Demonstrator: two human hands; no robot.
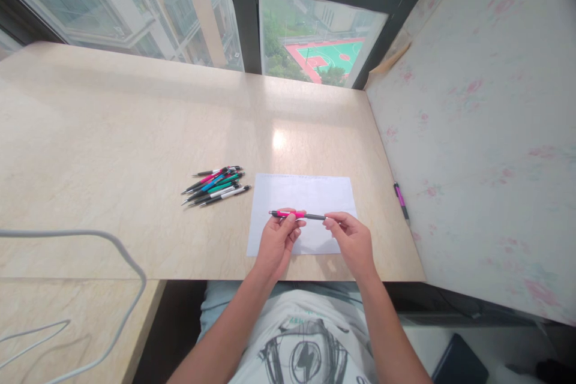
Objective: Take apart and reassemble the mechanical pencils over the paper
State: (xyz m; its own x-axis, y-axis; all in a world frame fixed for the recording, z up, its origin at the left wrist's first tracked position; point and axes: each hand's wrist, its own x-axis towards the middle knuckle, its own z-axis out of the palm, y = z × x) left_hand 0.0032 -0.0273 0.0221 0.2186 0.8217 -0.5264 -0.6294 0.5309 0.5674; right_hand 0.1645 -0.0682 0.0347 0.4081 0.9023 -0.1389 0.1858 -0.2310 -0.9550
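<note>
Judging remotely, I expect the pink pen light and stiff, best held by its dark grip over the paper, left hand pinching its barrel, right hand its tip.

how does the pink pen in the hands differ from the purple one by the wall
The pink pen is held between the left hand and right hand; the purple pen lies by the wall. The pink pen points sideways; the purple pen runs along the wall. Both combine bright and dark sections.

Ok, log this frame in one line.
left hand holds pink pen | right hand pinches one end | white paper beneath | pen pile left of paper
</note>
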